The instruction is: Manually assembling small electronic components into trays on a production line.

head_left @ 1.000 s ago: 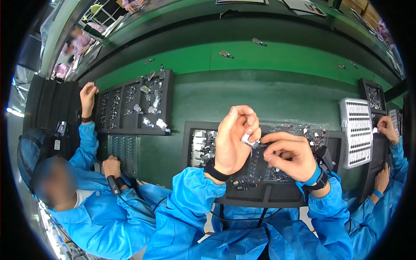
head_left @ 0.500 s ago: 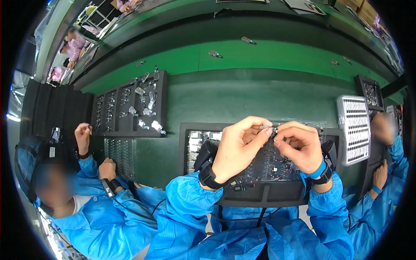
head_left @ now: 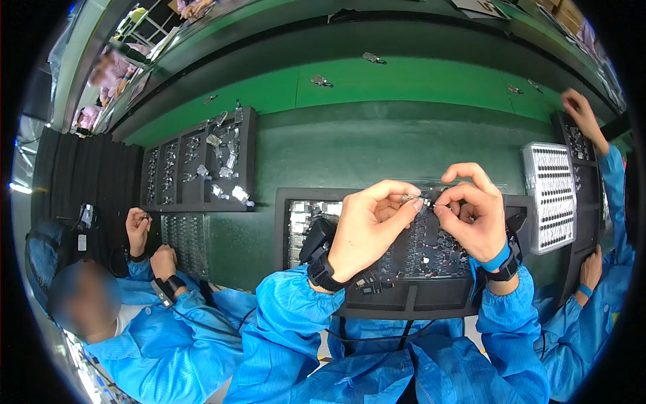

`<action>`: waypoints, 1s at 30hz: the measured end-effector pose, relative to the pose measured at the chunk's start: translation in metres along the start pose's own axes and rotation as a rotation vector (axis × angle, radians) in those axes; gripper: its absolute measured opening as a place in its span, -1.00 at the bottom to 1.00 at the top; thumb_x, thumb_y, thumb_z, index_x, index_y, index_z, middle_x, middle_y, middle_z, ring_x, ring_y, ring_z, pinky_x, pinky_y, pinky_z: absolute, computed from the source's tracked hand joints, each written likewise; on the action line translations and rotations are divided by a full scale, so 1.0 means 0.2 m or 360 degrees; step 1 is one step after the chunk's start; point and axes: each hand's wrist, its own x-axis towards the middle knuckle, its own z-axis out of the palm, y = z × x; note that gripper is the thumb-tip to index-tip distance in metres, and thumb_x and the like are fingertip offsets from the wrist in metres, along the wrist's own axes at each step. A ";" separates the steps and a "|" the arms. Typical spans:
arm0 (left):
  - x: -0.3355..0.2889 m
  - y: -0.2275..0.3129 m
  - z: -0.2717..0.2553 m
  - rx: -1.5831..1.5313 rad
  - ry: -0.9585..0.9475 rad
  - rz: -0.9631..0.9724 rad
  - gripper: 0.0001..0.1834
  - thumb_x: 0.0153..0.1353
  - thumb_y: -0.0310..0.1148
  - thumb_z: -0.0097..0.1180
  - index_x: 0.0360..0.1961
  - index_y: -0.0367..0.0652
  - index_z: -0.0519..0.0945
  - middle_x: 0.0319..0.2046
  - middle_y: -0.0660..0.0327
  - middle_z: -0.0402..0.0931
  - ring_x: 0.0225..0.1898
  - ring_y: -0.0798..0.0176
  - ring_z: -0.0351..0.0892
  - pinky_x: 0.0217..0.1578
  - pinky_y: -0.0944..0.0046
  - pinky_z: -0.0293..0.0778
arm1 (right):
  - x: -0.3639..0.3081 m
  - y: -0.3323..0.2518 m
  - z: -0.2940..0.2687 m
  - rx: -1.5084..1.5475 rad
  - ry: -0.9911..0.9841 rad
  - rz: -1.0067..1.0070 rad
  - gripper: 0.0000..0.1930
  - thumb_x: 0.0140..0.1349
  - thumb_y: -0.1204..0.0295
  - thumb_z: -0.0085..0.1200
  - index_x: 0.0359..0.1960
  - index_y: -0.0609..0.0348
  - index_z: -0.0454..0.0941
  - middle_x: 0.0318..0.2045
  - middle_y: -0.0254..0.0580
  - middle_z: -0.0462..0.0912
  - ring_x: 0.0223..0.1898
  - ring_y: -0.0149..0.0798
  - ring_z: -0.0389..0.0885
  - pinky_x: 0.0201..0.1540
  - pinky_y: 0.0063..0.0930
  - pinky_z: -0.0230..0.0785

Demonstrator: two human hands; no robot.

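Over a black foam tray (head_left: 444,307), my left hand (head_left: 369,229) pinches a small metallic electronic part (head_left: 410,198) between thumb and fingertips. My right hand (head_left: 476,219) is close beside it, thumb and a fingertip closed at the part's right end while another finger is raised and curved. A tiny pale tip shows there; what exactly the right hand grips is too small to make out. Beneath both hands, a clear plastic tray (head_left: 420,266) holds rows of small parts. Silvery rectangular pieces (head_left: 301,225) fill the foam tray's left compartment, and dark parts (head_left: 370,284) lie near my left wrist.
Left stands a black compartment tray (head_left: 249,155) of metallic parts. A white tray (head_left: 550,198) with dark dots is at right. Loose parts (head_left: 321,81) lie on the green strip behind. Co-workers' hands, one at left (head_left: 139,232) and one at right (head_left: 584,114), are nearby.
A finger of my right hand has lifted away from the others; my left hand stays nearly still. The right co-worker's hand now reaches to the far right tray. My view has shifted slightly.
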 end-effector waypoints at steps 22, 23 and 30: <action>0.00 -0.02 0.01 0.0079 -0.0044 0.0190 -0.81 0.32 -0.62 0.26 -0.05 -0.30 0.66 -0.15 0.21 0.65 -0.16 0.40 0.66 -0.17 0.39 0.60 | 0.01 0.04 0.00 0.0372 -0.0178 0.0184 -0.93 0.08 0.67 0.24 -0.41 0.26 0.66 -0.11 -0.31 0.43 -0.45 -0.61 0.32 -0.49 -0.69 0.21; 0.00 -0.01 0.02 0.0095 -0.0047 0.0206 -0.81 0.31 -0.62 0.27 -0.06 -0.30 0.67 -0.15 0.21 0.64 -0.16 0.39 0.66 -0.17 0.39 0.60 | 0.01 0.04 -0.01 0.0381 -0.0194 0.0183 -0.93 0.09 0.67 0.23 -0.40 0.26 0.65 -0.12 -0.31 0.43 -0.44 -0.60 0.33 -0.46 -0.68 0.22; -0.01 0.04 0.03 0.0293 -0.0061 0.0331 -0.83 0.31 -0.59 0.28 -0.09 -0.32 0.68 -0.18 0.18 0.63 -0.19 0.37 0.67 -0.20 0.38 0.63 | 0.01 0.05 -0.02 0.0454 -0.0274 0.0192 -0.94 0.11 0.65 0.24 -0.39 0.24 0.64 -0.13 -0.32 0.42 -0.39 -0.58 0.32 -0.38 -0.66 0.26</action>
